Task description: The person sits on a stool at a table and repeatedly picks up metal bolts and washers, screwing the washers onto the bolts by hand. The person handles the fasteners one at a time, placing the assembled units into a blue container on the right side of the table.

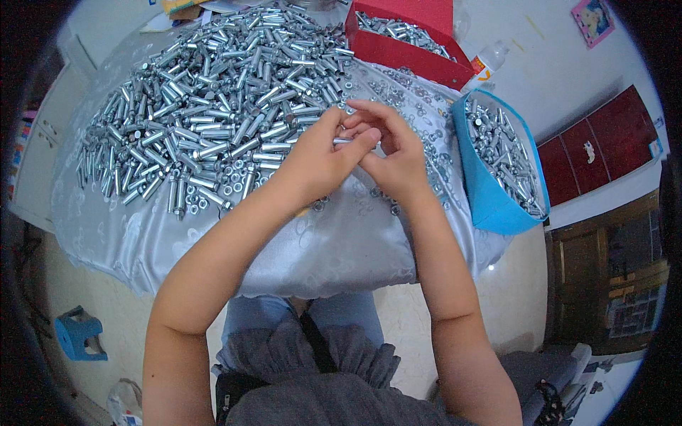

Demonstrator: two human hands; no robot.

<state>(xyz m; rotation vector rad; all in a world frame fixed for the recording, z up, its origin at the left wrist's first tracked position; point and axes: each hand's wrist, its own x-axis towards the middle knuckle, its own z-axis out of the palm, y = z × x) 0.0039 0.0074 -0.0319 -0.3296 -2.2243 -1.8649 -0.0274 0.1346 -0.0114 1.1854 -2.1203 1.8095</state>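
Observation:
My two hands meet above the table, at the right edge of a big pile of silver anchor bolts (241, 85). My left hand (320, 153) is closed on a single anchor bolt (342, 140), of which only a short shiny piece shows between thumb and fingers. Curled round the same spot, my right hand (400, 156) has its fingertips against those of the left. What its fingers pinch is hidden. Loose nuts (234, 177) lie at the pile's near edge, and washers and nuts (433, 153) are scattered right of my hands.
A red box (405, 57) of bolts stands at the back right, with a plastic bottle (489, 62) beside it. A blue bin (497, 216) full of bolts is at the table's right edge. A silvery cloth (334, 255) covers the table. A blue stool (79, 334) is on the floor at left.

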